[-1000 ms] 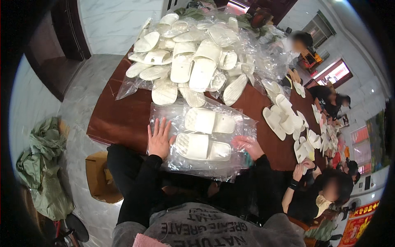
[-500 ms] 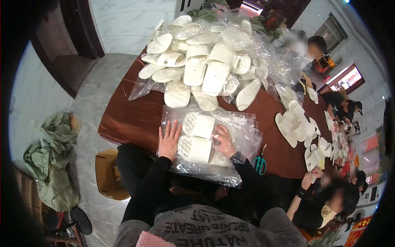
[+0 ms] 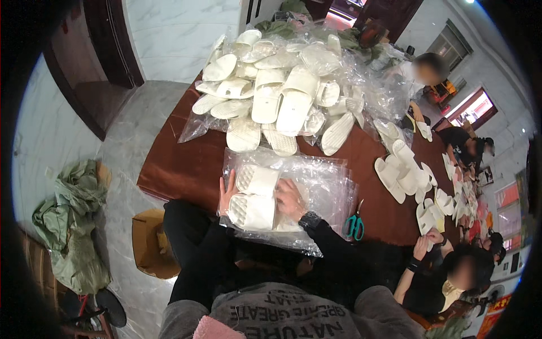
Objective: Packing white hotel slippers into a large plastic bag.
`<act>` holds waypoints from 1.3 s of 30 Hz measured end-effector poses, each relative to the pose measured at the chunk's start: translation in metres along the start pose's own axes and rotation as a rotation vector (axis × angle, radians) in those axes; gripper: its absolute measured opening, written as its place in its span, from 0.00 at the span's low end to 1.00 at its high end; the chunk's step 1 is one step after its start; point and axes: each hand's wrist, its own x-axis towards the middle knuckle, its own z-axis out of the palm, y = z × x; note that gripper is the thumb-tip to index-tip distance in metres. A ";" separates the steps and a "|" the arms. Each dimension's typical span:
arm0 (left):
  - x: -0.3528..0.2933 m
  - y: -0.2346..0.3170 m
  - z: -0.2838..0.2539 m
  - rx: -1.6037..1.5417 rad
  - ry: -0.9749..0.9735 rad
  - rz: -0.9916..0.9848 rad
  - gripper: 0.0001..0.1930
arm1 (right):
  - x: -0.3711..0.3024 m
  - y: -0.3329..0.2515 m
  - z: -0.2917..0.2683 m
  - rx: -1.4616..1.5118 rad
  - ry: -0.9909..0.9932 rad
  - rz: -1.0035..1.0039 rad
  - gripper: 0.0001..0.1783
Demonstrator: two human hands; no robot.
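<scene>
A pair of white slippers [image 3: 257, 198] lies side by side on a stack of clear plastic bags [image 3: 327, 189], bumpy open toe ends to the left. I cannot tell whether plastic covers their heel ends. My left hand [image 3: 226, 195] is against the toe ends, its fingers apart and partly hidden by the slippers. Over the heel ends rests my right hand [image 3: 290, 200], its bent, slightly spread fingers touching the straps' edges. Teal-handled scissors [image 3: 354, 225] lie to the right of the bags.
A large pile of bagged white slippers [image 3: 282, 90] covers the far part of the brown-covered table [image 3: 169, 152]. Loose slippers [image 3: 403, 172] lie at the right, where a co-worker's hands [image 3: 427, 242] hold one. A cardboard box [image 3: 148, 243] and green sacks [image 3: 76, 220] stand at the left.
The slipper pair has shifted left and slightly nearer on the bags. My right hand has moved left with it; the toe ends now cover part of my left hand.
</scene>
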 end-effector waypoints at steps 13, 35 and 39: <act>-0.007 -0.062 -0.017 -0.528 0.303 -0.210 0.19 | 0.006 0.004 0.009 0.166 -0.027 0.081 0.20; 0.033 0.007 -0.003 -0.061 0.007 -0.085 0.40 | -0.160 0.088 -0.211 -0.803 0.432 0.403 0.13; 0.028 0.003 -0.003 -0.060 0.004 -0.090 0.41 | -0.112 0.020 -0.246 -0.615 0.660 0.518 0.17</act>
